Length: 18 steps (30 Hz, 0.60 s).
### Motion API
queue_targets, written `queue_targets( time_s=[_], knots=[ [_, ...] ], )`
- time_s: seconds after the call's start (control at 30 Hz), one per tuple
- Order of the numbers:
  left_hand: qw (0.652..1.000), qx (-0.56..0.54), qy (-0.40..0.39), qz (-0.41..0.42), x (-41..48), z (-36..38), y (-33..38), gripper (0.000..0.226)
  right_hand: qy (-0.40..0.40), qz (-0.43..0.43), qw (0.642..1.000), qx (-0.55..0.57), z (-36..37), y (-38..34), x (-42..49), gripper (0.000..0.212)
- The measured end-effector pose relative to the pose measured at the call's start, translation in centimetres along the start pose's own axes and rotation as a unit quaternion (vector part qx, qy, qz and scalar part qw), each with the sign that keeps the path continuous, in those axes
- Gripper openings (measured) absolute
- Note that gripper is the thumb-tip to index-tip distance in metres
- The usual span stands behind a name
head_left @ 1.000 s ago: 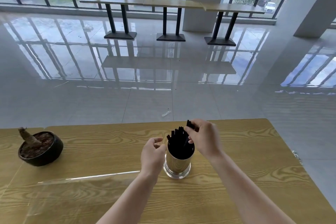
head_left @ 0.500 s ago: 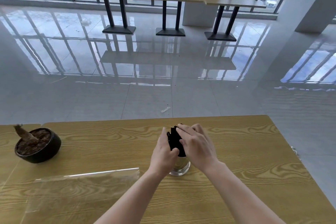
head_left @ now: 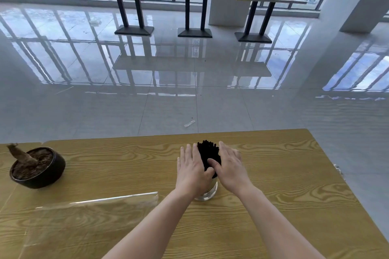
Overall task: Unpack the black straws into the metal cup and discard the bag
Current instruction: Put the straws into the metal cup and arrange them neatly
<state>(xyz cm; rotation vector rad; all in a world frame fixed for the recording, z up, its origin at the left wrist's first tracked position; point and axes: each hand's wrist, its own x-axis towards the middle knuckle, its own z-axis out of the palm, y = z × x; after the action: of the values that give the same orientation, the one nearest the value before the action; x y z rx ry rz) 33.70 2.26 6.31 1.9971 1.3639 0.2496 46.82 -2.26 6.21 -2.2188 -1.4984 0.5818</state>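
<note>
A bundle of black straws [head_left: 207, 152] stands upright in the shiny metal cup [head_left: 207, 193] near the middle of the wooden table [head_left: 284, 185]. My left hand [head_left: 192, 169] and my right hand [head_left: 230, 165] lie flat against the bundle from either side, fingers straight and pointing away from me. Both thumbs meet in front of the straws. The hands cover most of the cup; only its base shows. The clear plastic bag [head_left: 90, 214] lies flat and empty on the table to the left, apart from both hands.
A dark bowl-shaped pot [head_left: 37, 167] with soil and a dry stump sits at the table's left. The table's far edge runs just beyond the cup, its right edge slants down the right. A small clear wrapper [head_left: 189, 123] lies on the glossy floor beyond.
My right hand let go of the few straws it was putting into the cup. Both hands then closed in on the bundle and flattened against its sides.
</note>
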Motion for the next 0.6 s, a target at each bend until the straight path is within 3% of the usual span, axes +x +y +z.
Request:
queue_targets(
  time_s=[0.1,0.33,0.5,0.6],
  knots=[
    [1.000,0.015,-0.001,-0.003,0.6,-0.4,0.1,0.085,-0.011,-0.001,1.000,0.005,0.1,-1.0,1.1,0.075],
    [1.000,0.004,0.009,0.001,0.2,-1.3,-2.1,0.086,0.047,0.063,0.995,0.067,-0.3,1.4,-1.9,0.088],
    [1.000,0.029,-0.001,0.009,0.4,-0.9,-1.2,0.081,0.073,0.026,0.997,-0.002,1.2,0.5,-2.3,0.050],
    [0.999,0.036,-0.009,0.013,0.4,-0.6,-0.7,0.080,0.098,0.032,0.995,0.007,0.9,-0.9,-0.6,0.041]
  ],
)
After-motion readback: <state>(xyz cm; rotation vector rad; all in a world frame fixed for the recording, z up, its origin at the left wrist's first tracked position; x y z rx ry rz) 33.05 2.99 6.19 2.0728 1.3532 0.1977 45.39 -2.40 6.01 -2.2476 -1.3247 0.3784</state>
